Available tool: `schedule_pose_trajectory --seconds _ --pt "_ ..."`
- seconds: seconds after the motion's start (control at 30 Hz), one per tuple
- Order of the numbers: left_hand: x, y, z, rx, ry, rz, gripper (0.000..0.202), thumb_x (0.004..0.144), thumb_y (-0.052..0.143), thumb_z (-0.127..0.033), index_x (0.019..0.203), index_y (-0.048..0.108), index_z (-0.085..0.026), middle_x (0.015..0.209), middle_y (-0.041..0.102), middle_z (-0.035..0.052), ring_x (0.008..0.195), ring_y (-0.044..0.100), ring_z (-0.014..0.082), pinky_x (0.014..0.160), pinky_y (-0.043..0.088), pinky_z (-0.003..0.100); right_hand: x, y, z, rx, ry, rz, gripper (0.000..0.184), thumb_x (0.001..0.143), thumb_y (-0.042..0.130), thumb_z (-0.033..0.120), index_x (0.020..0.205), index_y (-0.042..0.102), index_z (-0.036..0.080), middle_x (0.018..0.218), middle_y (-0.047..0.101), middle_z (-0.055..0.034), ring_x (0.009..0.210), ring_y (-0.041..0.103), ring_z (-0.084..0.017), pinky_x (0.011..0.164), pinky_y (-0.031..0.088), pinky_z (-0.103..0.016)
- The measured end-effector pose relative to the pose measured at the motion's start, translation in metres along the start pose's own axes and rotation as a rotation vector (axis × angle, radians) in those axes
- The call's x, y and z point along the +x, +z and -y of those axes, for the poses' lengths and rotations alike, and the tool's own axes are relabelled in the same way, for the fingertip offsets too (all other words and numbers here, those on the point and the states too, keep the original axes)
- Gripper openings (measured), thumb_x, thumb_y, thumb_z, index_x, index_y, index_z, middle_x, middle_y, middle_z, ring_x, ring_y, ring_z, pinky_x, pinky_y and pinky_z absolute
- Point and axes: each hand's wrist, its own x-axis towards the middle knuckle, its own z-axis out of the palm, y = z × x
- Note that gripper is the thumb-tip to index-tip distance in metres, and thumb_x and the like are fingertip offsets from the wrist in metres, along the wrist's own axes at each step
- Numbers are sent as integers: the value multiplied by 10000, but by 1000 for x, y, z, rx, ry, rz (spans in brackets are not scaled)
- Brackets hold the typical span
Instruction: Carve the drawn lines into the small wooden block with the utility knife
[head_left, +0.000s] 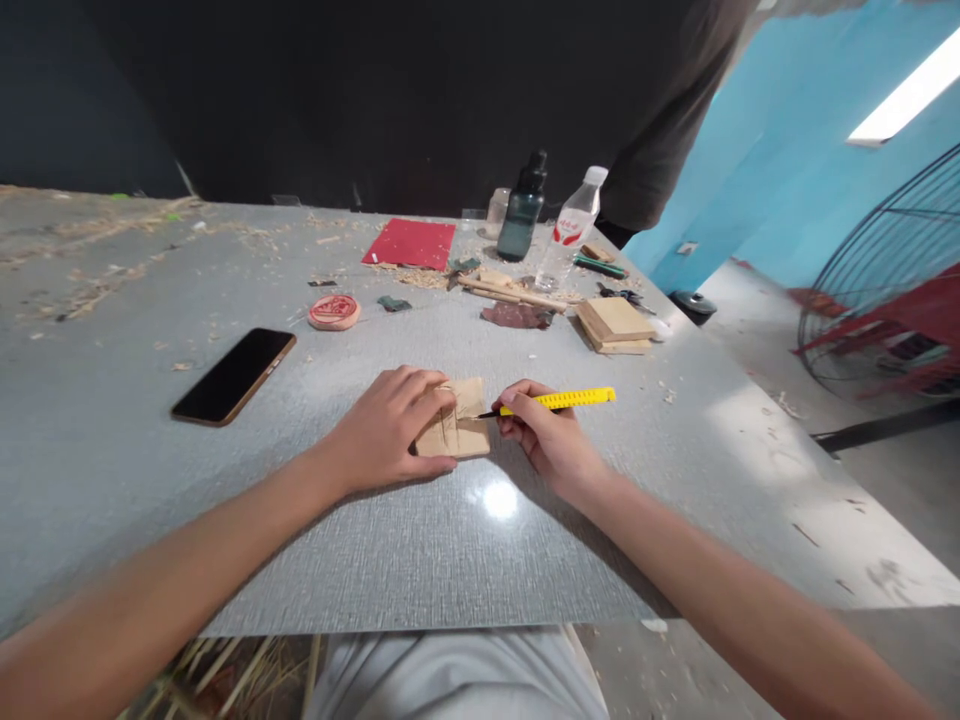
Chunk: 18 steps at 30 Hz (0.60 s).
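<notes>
A small square wooden block (471, 437) with dark lines cut or drawn on its face lies flat on the table in front of me. My left hand (397, 420) grips it from the left, fingers over its top edge and thumb along the near edge. In my right hand (546, 432) is a yellow utility knife (574, 399), held like a pen. Its dark tip points left and meets the block's face near the right edge. Whether the blade bites into the wood is too small to tell.
A phone (236, 377) lies to the left, and a round red-patterned wooden disc (334, 312) behind it. Further back are red sandpaper (410, 244), a dark dropper bottle (523, 210), a water bottle (574, 225) and stacked wooden blocks (615, 322). Shavings litter the grey table (360, 560). A person's sleeve (660, 140) shows behind.
</notes>
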Motion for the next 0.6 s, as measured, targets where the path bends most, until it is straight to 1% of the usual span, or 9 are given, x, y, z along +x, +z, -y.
schedule_pose_trajectory --seconds 0.13,0.27,0.33,0.43,0.6 --pt "1 1 -1 -9 11 0 619 953 689 -709 1295 597 -202 1470 624 178 1283 578 362 1045 470 523 3 -2 1 35 -7 -75 272 712 914 328 674 678 198 720 653 5 598 540 -103 574 421 -267" --pt "1 1 -1 -17 9 0 619 948 688 -722 1294 607 -215 1477 625 171 1294 576 365 1049 469 525 5 -6 4 44 -22 -113 295 732 888 351 667 636 212 677 606 26 571 507 -99 545 380 -265" --pt "1 0 -1 -21 3 1 611 941 700 -715 1295 613 -225 1471 629 166 1291 579 363 1047 473 525 6 -7 4 45 -21 -112 304 729 886 358 663 625 217 668 592 30 564 498 -102 540 373 -269" --pt "1 -1 -1 -27 -2 2 606 934 713 -703 1294 617 -225 1450 639 164 1276 585 364 1038 477 527 4 -6 6 25 -16 -95 315 724 893 355 649 621 216 674 612 21 561 489 -103 537 362 -276" --pt "0 -2 -2 -12 -1 13 593 953 700 -690 1283 598 -208 1451 629 174 1277 581 372 1031 470 526 -1 -5 7 -80 -55 -67 268 786 864 347 661 673 208 656 608 14 585 501 -111 557 356 -280"
